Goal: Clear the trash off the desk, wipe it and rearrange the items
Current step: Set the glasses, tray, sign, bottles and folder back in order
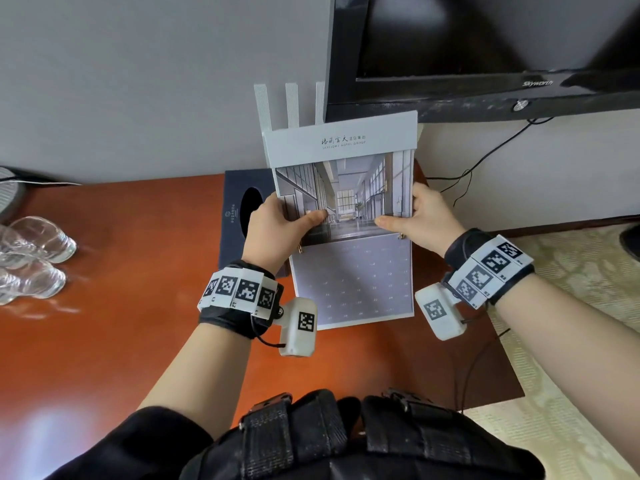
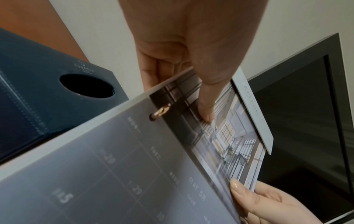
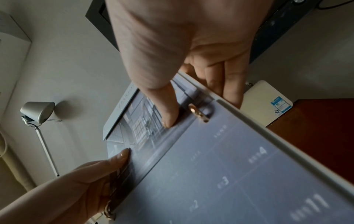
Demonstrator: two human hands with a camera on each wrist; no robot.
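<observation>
Reddish-brown wooden counter (image 1: pixel 138 306), glossy; dark blue tissue box (image 1: pixel 239 216) at its back edge by the wall; clear glasses (image 1: pixel 34 258) far left.

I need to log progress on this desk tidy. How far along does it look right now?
Done: no trash shows on the visible desk, though wiping can't be judged. In hand: the left hand and right hand both grip the desk calendar, lifted above the desk. Left: setting it down, perhaps beside the dark tissue box; the clear bottles lie at the left edge.
</observation>
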